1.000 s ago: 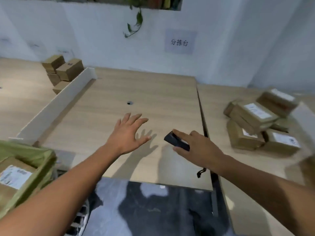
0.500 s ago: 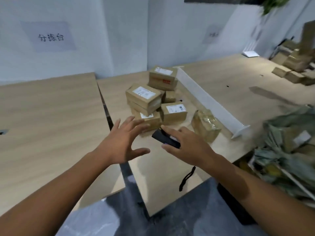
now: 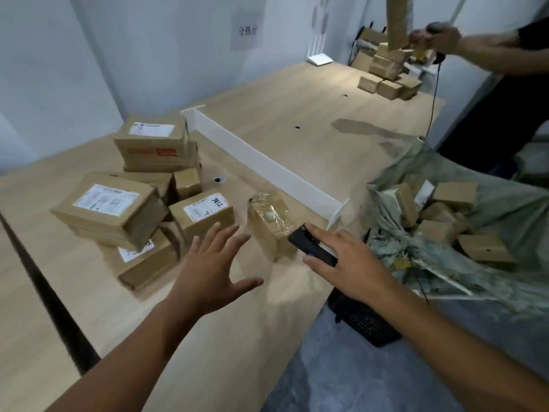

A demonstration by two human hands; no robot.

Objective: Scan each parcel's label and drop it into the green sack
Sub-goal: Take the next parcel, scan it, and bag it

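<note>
While our right hand (image 3: 353,269) pinches the black handheld scanner (image 3: 312,248) between thumb and fingers, its front end pointing toward the parcels, our left hand (image 3: 214,269) hovers above the desk (image 3: 89,292) with fingers spread wide, holding nothing. We judge it is spread to take a carton, so that one hand lifts while the other reads the label.

Nearest is the tape-wrapped parcel (image 3: 271,223), standing alone just beyond the scanner; we see no label on the faces turned to us. To its left the stack of labelled cartons (image 3: 110,203) leans together, labels mostly upward, which should make them quick to scan. The carton marked 786 (image 3: 205,212) lies just beyond our left fingertips.

The green sack (image 3: 520,209) gapes off the right edge of the desk, past the end of the white divider (image 3: 267,165), with several cartons inside; its open mouth beside us makes for a short drop. At the far corner another person's hand (image 3: 442,37) works a scanner over a separate heap (image 3: 386,81).
</note>
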